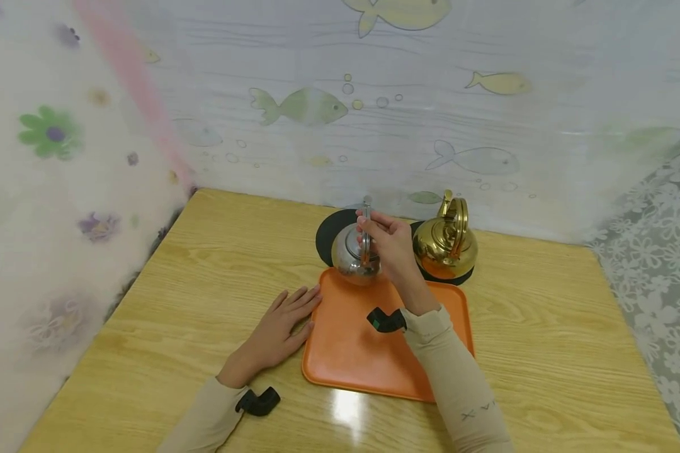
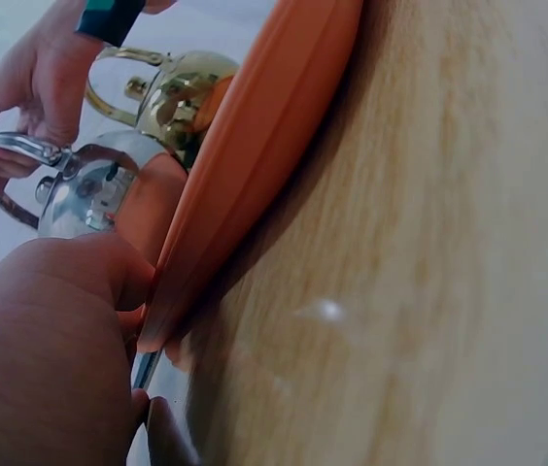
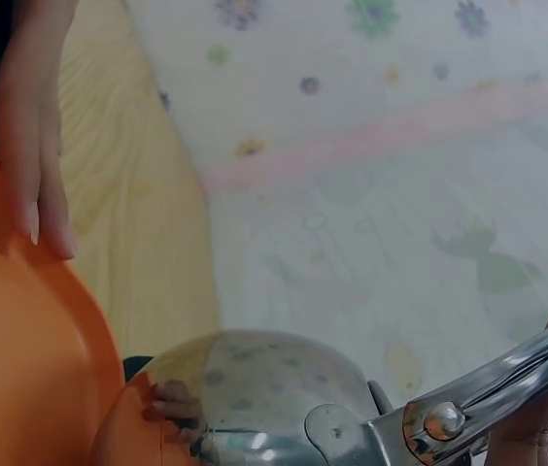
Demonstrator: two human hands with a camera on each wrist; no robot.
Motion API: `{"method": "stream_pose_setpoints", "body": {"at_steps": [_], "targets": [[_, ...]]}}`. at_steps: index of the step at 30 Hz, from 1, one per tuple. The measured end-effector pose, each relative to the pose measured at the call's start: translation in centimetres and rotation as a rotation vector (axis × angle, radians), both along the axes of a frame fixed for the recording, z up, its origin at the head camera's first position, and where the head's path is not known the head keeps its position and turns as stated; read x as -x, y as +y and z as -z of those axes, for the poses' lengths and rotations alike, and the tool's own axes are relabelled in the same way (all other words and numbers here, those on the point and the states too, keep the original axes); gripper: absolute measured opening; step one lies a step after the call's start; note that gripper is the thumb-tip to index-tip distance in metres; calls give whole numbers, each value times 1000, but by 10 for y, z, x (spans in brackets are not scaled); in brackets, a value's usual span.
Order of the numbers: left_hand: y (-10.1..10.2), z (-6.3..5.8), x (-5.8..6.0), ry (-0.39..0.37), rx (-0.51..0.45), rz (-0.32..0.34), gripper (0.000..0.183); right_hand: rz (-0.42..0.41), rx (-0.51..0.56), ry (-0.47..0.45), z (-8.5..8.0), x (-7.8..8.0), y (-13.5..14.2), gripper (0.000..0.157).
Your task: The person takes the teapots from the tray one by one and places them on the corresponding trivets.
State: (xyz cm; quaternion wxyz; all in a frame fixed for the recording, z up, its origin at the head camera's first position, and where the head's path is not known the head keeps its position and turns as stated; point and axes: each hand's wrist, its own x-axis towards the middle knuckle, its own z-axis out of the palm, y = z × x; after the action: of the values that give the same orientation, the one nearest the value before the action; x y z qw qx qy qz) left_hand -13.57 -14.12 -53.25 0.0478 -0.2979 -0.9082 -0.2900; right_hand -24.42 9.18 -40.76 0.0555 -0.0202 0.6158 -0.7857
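My right hand (image 1: pixel 393 242) grips the upright handle of a silver kettle (image 1: pixel 356 255). That kettle stands out against the far edge of an orange tray (image 1: pixel 351 340) and a black round mat (image 1: pixel 331 238); I cannot tell whether its base touches either. In the right wrist view the handle (image 3: pixel 507 388) passes against the curled fingers. My left hand (image 1: pixel 280 327) lies at the tray's left edge, its fingers extended and touching the rim. A gold kettle (image 1: pixel 444 248) stands just right of the right hand, on a second dark mat (image 1: pixel 459 279).
Wood-grain table (image 1: pixel 204 270) surrounds the tray. Behind it hangs a fish-print curtain (image 1: pixel 311 107), close to both kettles. A flowered covering (image 1: pixel 45 207) borders the left side, and a lace-patterned cloth (image 1: pixel 657 302) the right.
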Motion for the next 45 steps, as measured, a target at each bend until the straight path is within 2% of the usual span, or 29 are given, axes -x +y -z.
{"method": "stream_pose_setpoints", "body": {"at_steps": [17,21,31,38,45], "targets": [[3,2,3,14,-6,5,51,19,29,46,1,16,5,38],[4,2,3,5,-10,4,50,34,8,67,2,19,5,35],[2,0,1,-5,-11,-2,50,28,-9,64,5,27,2,39],[2,-1,-1,-3,-12,-3,50,38,-22,68,5,32,2,33],[1,0,0,-10,-11,1,50,33,0,50,7,37,0,38]]}}
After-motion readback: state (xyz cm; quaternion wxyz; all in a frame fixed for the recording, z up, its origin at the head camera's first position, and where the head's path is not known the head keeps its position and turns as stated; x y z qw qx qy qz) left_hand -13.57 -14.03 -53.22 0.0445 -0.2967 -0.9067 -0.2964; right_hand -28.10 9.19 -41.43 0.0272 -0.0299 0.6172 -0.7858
